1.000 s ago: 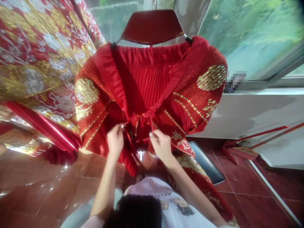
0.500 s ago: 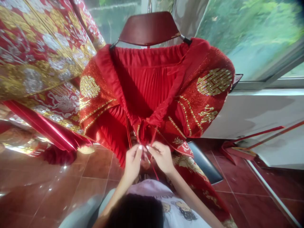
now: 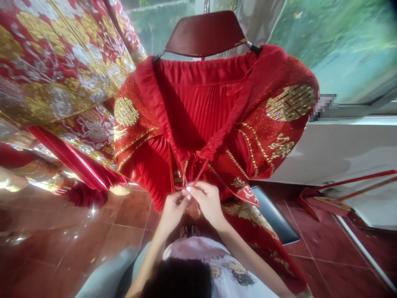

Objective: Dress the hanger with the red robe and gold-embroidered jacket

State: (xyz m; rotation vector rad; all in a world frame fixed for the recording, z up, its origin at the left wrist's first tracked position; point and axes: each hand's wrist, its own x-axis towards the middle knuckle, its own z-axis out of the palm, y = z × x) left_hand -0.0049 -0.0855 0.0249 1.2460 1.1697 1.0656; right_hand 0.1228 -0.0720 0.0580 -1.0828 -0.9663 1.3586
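Note:
A red robe with gold embroidery (image 3: 279, 120) hangs from a dark wooden hanger (image 3: 206, 35) in front of me. Inside it shows a pleated red lining (image 3: 195, 111). Thin red ties (image 3: 200, 171) hang from where the two front edges meet. My left hand (image 3: 173, 205) and my right hand (image 3: 207, 200) are close together just under that point, fingers pinched on the ties.
A second red and gold embroidered garment (image 3: 56, 70) hangs at the left. Below lies a glossy red tiled floor (image 3: 62, 248). A black seat (image 3: 273, 215) sits under the robe's right hem. A white ledge (image 3: 347, 149) and window are at the right, with red sticks (image 3: 350, 186) by the wall.
My hands have dropped from the robe's front edges and come together on the ties. The left front panel was let go and now hangs open.

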